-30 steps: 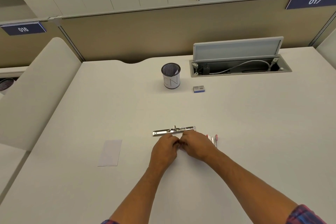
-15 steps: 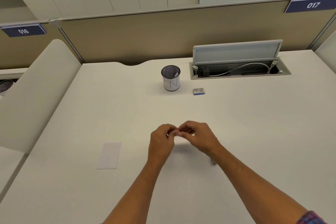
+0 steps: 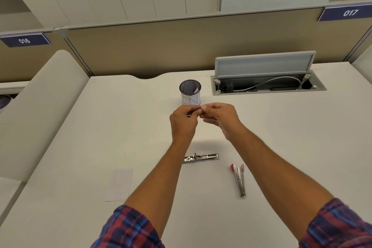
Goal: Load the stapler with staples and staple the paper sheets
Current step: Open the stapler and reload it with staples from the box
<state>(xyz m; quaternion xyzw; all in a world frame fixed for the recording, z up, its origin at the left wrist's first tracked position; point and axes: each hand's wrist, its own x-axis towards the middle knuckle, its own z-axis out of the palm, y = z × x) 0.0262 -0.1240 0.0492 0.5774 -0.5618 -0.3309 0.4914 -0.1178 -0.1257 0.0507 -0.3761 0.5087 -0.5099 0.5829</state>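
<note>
My left hand (image 3: 183,121) and my right hand (image 3: 219,117) are raised above the desk, fingertips pinched together on a small thin metal strip, likely staples, mostly hidden by the fingers. Below them on the desk lies the stapler in two parts: a silver metal base (image 3: 201,158) lying sideways, partly covered by my left forearm, and a slim metal part with a red end (image 3: 238,179) to its right. A small stack of white paper sheets (image 3: 119,184) lies flat at the lower left.
A mesh pen cup (image 3: 190,94) with a paper label stands just behind my hands. An open cable hatch (image 3: 267,84) with its raised lid sits at the back right. A beige partition (image 3: 181,50) bounds the desk's far edge.
Both hands have lifted off the desk and moved away from me toward the pen cup, still pinched together. The stapler parts they covered now lie exposed beneath my forearms.
</note>
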